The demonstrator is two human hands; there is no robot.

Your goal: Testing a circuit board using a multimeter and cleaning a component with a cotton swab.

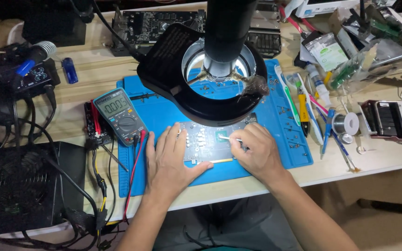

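Observation:
A dark circuit board [205, 139] lies on a blue work mat [164, 111] beneath a black microscope head with a ring light [210, 69]. My left hand [168, 162] rests flat on the board's left part and the mat, fingers spread. My right hand [254, 151] pinches a thin white cotton swab [229, 137], whose tip touches the green chip [221, 136] near the board's middle.
A multimeter [119, 116] with red and black leads lies on the mat's left. Tweezers, brushes, a solder spool [345, 123] and tools crowd the right side. A black power unit [24, 186] and cables sit at the left; another board [150, 23] lies at the back.

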